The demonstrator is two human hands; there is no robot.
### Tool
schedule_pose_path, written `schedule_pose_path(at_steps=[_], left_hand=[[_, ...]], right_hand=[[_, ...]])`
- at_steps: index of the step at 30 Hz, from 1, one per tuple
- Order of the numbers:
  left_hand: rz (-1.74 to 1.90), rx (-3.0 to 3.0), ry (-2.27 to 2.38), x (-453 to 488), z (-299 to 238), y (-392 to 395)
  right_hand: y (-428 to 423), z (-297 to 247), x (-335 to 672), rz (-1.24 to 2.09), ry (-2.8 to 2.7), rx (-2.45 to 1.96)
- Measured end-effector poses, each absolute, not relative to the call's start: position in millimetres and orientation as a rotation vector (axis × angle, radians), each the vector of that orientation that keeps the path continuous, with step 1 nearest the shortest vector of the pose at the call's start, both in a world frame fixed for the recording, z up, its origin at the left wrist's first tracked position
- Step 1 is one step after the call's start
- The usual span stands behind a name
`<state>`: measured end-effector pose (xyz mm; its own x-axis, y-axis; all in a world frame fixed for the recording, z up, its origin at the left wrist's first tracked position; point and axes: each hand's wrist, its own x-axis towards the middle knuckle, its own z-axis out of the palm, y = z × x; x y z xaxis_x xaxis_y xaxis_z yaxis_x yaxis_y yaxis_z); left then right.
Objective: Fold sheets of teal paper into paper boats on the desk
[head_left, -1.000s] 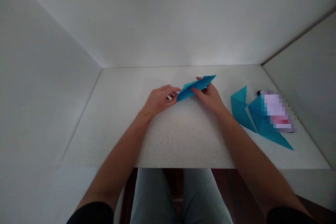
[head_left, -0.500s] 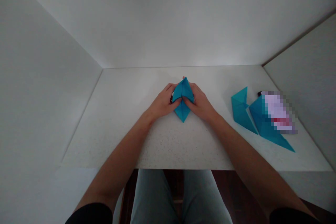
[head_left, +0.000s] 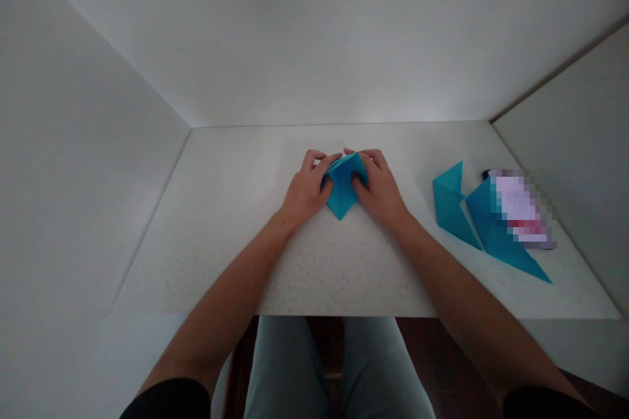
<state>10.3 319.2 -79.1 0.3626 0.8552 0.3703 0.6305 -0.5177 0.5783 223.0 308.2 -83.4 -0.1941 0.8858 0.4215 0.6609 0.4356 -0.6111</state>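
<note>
A piece of folded blue origami paper (head_left: pixel 343 191) is held between both hands above the middle of the white table, one of its points facing me. My left hand (head_left: pixel 310 184) grips its left edge, thumb on the near face and fingers curled behind. On the other side, my right hand (head_left: pixel 377 182) pinches the right edge, its thumb pressed on the near face. The paper's upper part is folded over, with several layers showing along the top edge. Most of its back is hidden from me.
Two folded blue paper shapes lie at the right: a smaller one (head_left: pixel 449 200) and a larger one (head_left: pixel 501 236) beside it. A pixelated, phone-like object (head_left: pixel 523 206) adjoins the larger shape. Walls bound the white table (head_left: pixel 206 209) at the back, left and right.
The paper's upper point has come down and tilted, so the shape looks shorter. Both hands have shifted their hold, with fingers now raised over the top edge. The shapes at right stayed put.
</note>
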Motion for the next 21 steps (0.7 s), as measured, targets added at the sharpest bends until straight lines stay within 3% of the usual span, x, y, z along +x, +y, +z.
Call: schedule_pose_path(at_steps=[11, 21], left_hand=[[0.925, 2.299, 1.346, -11.8, -84.6, 337.0], [0.665, 2.418, 1.122, -32.8, -71.7, 347.1]], right_hand=[[322.3, -83.9, 255.3, 0.521, -2.101, -1.106], [326.2, -80.4, 277.8, 0.574, -2.248, -1.067]])
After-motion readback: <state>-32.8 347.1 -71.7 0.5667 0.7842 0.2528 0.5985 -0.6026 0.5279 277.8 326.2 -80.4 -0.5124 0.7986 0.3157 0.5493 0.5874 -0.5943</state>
